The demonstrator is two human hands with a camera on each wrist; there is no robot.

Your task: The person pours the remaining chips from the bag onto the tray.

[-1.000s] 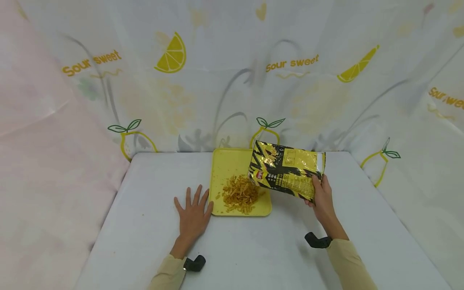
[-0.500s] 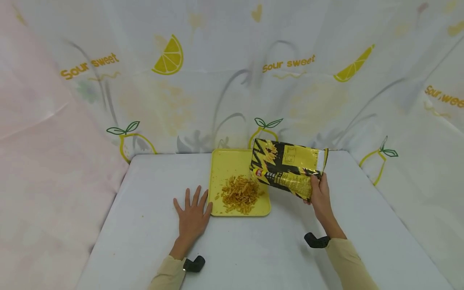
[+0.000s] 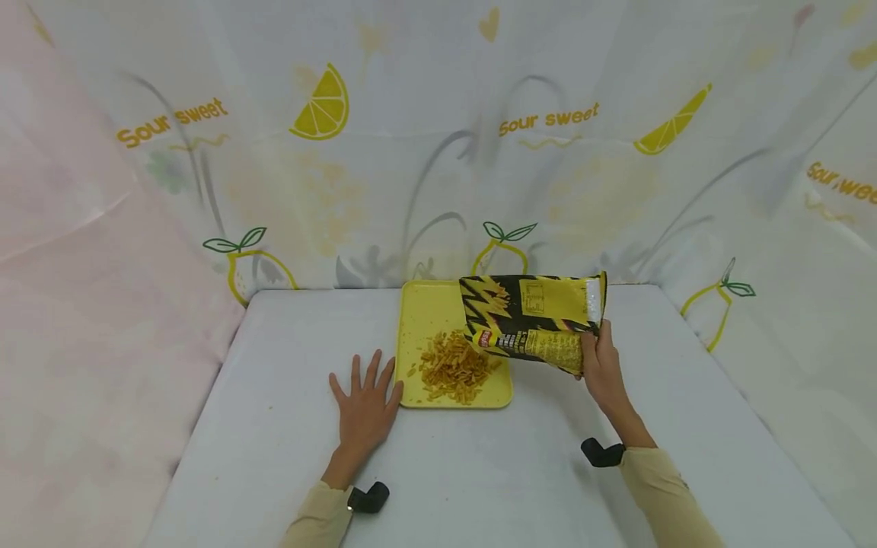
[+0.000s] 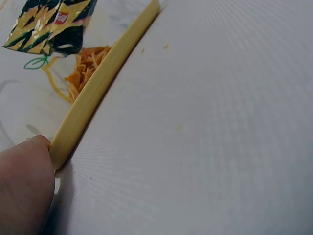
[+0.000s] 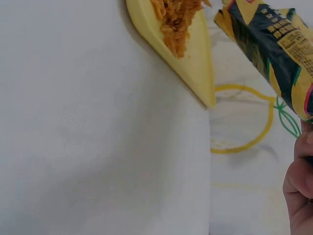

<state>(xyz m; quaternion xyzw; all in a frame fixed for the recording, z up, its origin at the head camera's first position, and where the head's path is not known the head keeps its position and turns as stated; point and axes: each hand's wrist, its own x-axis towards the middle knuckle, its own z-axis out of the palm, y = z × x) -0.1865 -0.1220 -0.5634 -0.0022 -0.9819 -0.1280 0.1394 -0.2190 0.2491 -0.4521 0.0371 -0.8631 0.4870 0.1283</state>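
Observation:
A yellow-and-black chip bag (image 3: pixel 530 320) is held tilted over the right side of the yellow tray (image 3: pixel 425 304), its open-looking end toward the tray. My right hand (image 3: pixel 604 371) grips the bag's other end, and in the right wrist view its curled fingers (image 5: pixel 301 178) lie under it. On the tray lies a heap of chip sticks (image 3: pixel 454 369). My left hand (image 3: pixel 366 415) lies on the table with straight, spread fingers, the thumb touching the tray's left edge. In the left wrist view that thumb (image 4: pixel 27 178) meets the tray's rim (image 4: pixel 93 90).
The white table (image 3: pixel 445 479) has a few small crumbs left of the tray. Behind it hangs a white cloth (image 3: pixel 411 167) printed with lemons and lettering. Black wrist cameras are worn on both forearms.
My right hand has shifted the bag slightly left, and the bag's tilt has levelled a little. The left hand stays in place. The chip heap looks much the same.

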